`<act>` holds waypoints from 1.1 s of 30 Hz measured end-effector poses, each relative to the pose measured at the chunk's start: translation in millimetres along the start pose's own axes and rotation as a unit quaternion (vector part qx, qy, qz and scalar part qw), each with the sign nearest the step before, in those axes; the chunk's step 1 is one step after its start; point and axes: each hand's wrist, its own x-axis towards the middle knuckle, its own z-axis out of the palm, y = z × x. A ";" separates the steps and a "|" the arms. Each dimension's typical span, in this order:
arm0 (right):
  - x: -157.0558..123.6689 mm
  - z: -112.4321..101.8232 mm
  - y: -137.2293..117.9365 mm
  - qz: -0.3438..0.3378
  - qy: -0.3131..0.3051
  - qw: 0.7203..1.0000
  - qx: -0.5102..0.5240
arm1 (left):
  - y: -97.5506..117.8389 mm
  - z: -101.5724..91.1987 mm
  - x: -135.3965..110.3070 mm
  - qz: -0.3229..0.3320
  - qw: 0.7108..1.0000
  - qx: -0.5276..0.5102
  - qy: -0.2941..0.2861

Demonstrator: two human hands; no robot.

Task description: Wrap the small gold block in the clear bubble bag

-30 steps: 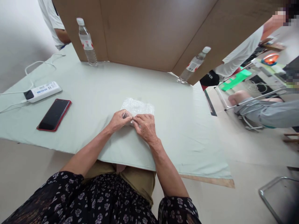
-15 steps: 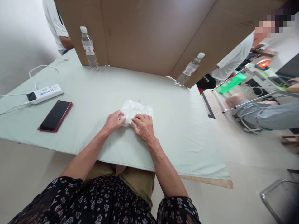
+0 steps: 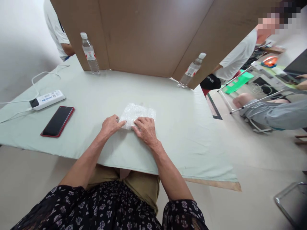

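Note:
A piece of clear bubble wrap (image 3: 135, 111), folded into a rough rectangle, lies on the pale green cloth in front of me. My right hand (image 3: 145, 130) is bent over its near right part, fingers curled onto the plastic and thumb at the near edge. At the left edge of the wrap is my left hand (image 3: 111, 126), its thumb stretched out to the wrap's near left corner and apart from the fingers. Whether anything lies inside the wrap cannot be made out.
A phone (image 3: 58, 121) in a red case and a white power strip (image 3: 49, 99) with cables lie to the left. Two water bottles, a left one (image 3: 90, 56) and a right one (image 3: 192, 71), stand against a cardboard screen (image 3: 148, 38). Other people sit beyond the screen and at right.
My left hand has let go of the wrap's left edge and moved slightly left, its thumb now spread. The right hand stays on the wrap.

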 end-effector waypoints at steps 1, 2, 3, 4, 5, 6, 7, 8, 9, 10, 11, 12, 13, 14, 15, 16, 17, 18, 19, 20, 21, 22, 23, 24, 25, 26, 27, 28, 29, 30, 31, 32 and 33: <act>0.0 0.0 0.0 -0.001 0.000 1.000 -0.001 | 1.0 1.3 1.4 0.001 1.000 0.003 -0.004; 0.1 0.1 0.0 -0.001 0.001 1.000 -0.002 | 1.7 3.0 3.1 0.002 1.000 0.004 -0.007; 0.1 0.2 0.0 -0.001 0.001 1.000 -0.003 | 2.0 4.8 5.0 0.005 1.000 0.002 -0.009; 0.1 0.3 0.0 -0.002 0.000 1.000 -0.004 | 1.9 6.7 7.0 0.009 1.000 -0.004 -0.009; 0.2 0.3 0.1 -0.001 -0.001 1.000 -0.004 | 1.4 8.6 9.1 0.015 1.000 -0.014 -0.008; 0.2 0.3 0.1 -0.001 -0.003 1.000 -0.005 | 0.7 10.4 11.0 0.021 0.999 -0.029 -0.005; 0.4 0.2 0.0 0.000 -0.005 1.000 -0.005 | -0.2 12.0 12.8 0.028 0.998 -0.050 0.000; 0.5 0.1 0.0 0.000 -0.007 1.000 -0.005 | -1.0 13.5 14.3 0.034 0.997 -0.074 0.008; 0.6 -0.1 -0.1 0.001 -0.008 1.000 -0.005 | -1.7 14.7 15.5 0.036 0.994 -0.099 0.017; 0.8 -0.3 -0.2 0.001 -0.008 1.000 -0.004 | -2.0 15.7 16.4 0.034 0.991 -0.123 0.025; 0.8 -0.5 -0.2 0.002 -0.007 1.000 -0.003 | -1.9 16.3 16.9 0.028 0.989 -0.145 0.032; 0.8 -0.6 -0.2 0.002 -0.006 1.000 -0.002 | -1.6 16.7 17.1 0.020 0.986 -0.164 0.036; 0.7 -0.7 -0.3 0.002 -0.005 1.000 0.000 | -0.9 16.8 16.8 0.012 0.982 -0.184 0.034; 0.6 -0.7 -0.2 0.001 -0.004 1.000 0.002 | -0.2 16.7 16.2 0.005 0.979 -0.204 0.025; 0.5 -0.7 -0.2 0.000 -0.004 1.000 0.002 | 0.6 16.4 15.3 0.001 0.974 -0.228 0.012; 0.3 -0.6 -0.2 0.000 -0.004 1.000 0.003 | 1.4 16.2 14.1 -0.001 0.968 -0.253 -0.005; 0.2 -0.6 -0.2 0.000 -0.004 1.000 0.002 | 2.2 16.0 12.8 0.000 0.960 -0.278 -0.022; 0.1 -0.7 -0.3 0.000 -0.005 1.000 0.001 | 3.0 15.9 11.4 0.002 0.952 -0.303 -0.034; 0.1 -0.8 -0.4 0.001 -0.006 1.000 0.000 | 3.9 16.1 10.1 0.005 0.945 -0.324 -0.041; 0.2 -1.0 -0.5 0.001 -0.007 1.000 -0.002 | 5.1 16.4 8.9 0.010 0.939 -0.342 -0.041; 0.4 -1.3 -0.6 0.000 -0.008 1.000 -0.003 | 6.6 16.9 7.9 0.016 0.934 -0.356 -0.038; 0.5 -1.5 -0.7 -0.001 -0.007 1.000 -0.005 | 8.4 17.6 7.0 0.022 0.930 -0.367 -0.033; 0.7 -1.7 -0.8 -0.002 -0.007 1.000 -0.006 | 10.6 18.4 6.3 0.027 0.926 -0.375 -0.028; 0.8 -1.8 -0.9 -0.002 -0.006 1.000 -0.008 | 13.1 19.1 5.7 0.032 0.924 -0.380 -0.024; 0.9 -1.8 -0.9 -0.002 -0.006 1.000 -0.009 | 15.9 19.8 5.1 0.037 0.922 -0.384 -0.022; 1.0 -1.7 -0.9 -0.002 -0.006 1.000 -0.009 | 18.9 20.3 4.5 0.041 0.921 -0.386 -0.019; 1.0 -1.5 -1.0 -0.001 -0.006 1.000 -0.009 | 21.9 20.7 3.7 0.047 0.921 -0.386 -0.017; 0.9 -1.2 -1.0 0.000 -0.007 1.000 -0.008 | 25.0 20.9 2.7 0.054 0.922 -0.383 -0.016; 0.9 -0.8 -1.1 0.001 -0.007 1.000 -0.007 | 27.9 21.0 1.6 0.062 0.923 -0.379 -0.014; 0.9 -0.5 -1.2 0.002 -0.008 1.000 -0.006 | 30.6 21.0 0.4 0.070 0.925 -0.374 -0.013; 0.9 -0.2 -1.4 0.002 -0.008 1.000 -0.006 | 33.1 21.1 -0.8 0.077 0.926 -0.370 -0.013; 0.9 -0.1 -1.6 0.003 -0.008 1.000 -0.005 | 35.2 21.2 -2.0 0.082 0.926 -0.368 -0.014; 1.0 0.0 -1.7 0.004 -0.008 1.000 -0.005 | 37.0 21.4 -2.9 0.084 0.926 -0.368 -0.015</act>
